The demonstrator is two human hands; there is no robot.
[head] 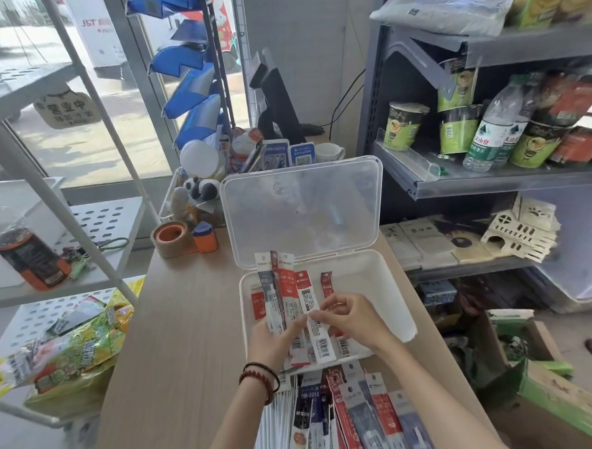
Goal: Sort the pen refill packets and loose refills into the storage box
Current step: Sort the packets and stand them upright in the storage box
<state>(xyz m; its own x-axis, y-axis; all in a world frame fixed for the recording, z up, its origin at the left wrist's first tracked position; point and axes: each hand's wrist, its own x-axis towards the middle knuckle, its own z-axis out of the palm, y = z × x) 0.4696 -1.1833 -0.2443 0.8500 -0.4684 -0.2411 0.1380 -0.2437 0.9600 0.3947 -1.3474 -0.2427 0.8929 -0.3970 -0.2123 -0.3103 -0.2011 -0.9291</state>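
Storage box [390, 288] is set on the table [177, 333]. Its lid [304, 206] is hinged up at the far side and stood near upright, so reach past the box is blocked. The box's right wall is close to the table's right edge, and the shelf unit [491, 179] sits just beyond, so little room is left on that side. Left of the box a wide strip of bare wood is free out to the table's left edge, with the white rack [93, 235] beside it. Tape dispenser [182, 239] is parked far left, well apart from the box. The box's near edge is overlapped by the pile of packets [359, 420], which runs down to the bottom of the view between the forearms. Right half of the box floor is bare. Flat packets [326, 284] are seen lying in the box under the hands, partly hidden.

Grip: fan of packets [281, 293] is held by the left hand [271, 342], fingers curled round the lower ends, tops pointed away over the box's left half. One red-topped packet [309, 306] in that fan is pinched at mid-length by the right hand [356, 320], thumb and forefinger closed on it. Both hands are held over the box; contact with the box can't be told. Beaded bracelet [260, 380] is worn on the left wrist.
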